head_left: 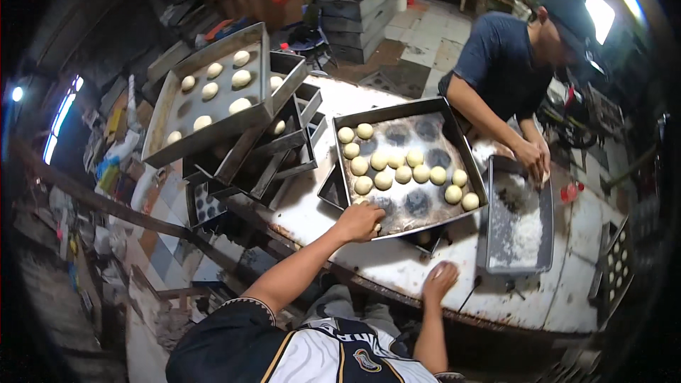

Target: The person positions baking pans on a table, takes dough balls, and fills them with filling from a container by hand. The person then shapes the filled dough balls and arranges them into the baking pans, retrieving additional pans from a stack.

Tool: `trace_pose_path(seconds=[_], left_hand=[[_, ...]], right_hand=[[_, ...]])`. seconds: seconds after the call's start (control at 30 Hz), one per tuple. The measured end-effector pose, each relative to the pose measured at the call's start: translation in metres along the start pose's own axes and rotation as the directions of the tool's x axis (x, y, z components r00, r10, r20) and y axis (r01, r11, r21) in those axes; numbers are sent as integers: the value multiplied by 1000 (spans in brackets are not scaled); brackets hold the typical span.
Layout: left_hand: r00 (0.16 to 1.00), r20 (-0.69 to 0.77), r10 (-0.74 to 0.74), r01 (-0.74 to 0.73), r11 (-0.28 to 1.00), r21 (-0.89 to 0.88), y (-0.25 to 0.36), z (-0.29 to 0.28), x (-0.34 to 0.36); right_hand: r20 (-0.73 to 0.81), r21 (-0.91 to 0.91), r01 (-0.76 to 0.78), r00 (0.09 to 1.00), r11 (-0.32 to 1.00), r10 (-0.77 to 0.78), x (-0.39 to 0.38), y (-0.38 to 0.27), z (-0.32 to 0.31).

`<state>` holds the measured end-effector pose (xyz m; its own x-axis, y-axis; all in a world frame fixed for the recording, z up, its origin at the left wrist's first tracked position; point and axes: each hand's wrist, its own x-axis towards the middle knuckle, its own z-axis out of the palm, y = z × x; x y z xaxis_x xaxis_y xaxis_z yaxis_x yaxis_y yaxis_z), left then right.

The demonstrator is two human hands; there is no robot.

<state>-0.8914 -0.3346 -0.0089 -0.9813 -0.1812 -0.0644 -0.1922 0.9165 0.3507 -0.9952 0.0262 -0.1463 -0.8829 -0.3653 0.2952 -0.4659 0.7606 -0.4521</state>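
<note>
A square metal tray in front of me carries several pale round dough balls, with dark round marks on its bare base. Over the tray's near left corner my left hand is curled, with bits of dough balls showing by its fingers. Closer to me, my right hand rests cupped on the pale tabletop, apart from the tray. Something pale shows near its fingertips, but the palm side is hidden.
Leftward, trays with dough balls are stacked askew, the top tray tilted. To the right stands a grey bin of white flour; a co-worker's hands are above its far end. Another tray lies at the table's right edge.
</note>
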Motion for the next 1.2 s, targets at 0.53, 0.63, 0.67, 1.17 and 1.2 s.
trace_pose_path(seconds=[0.53,0.63,0.67,1.17,1.2], left_hand=[[844,-99,-527,33,236,-971,-92,-6,-232],[844,9,-537,180,266,-947,-137,-4,-290],[853,-10,-522,172,300,-938,-147,-1,-307],[470,-249,-847,408,459,-789,-225,-73,-493],[444,-239,-864,404,431,-807,-224,-66,-507]], right_hand=[[78,-116,-395,911,911,405,-23,29,-7],[475,583,-785,539,210,696,22,-56,-36],[593,522,-788,610,325,525,38,-97,-51],[-6,441,895,74,64,-997,142,-911,-28],[505,348,930,-82,116,-859,151,-920,-11]])
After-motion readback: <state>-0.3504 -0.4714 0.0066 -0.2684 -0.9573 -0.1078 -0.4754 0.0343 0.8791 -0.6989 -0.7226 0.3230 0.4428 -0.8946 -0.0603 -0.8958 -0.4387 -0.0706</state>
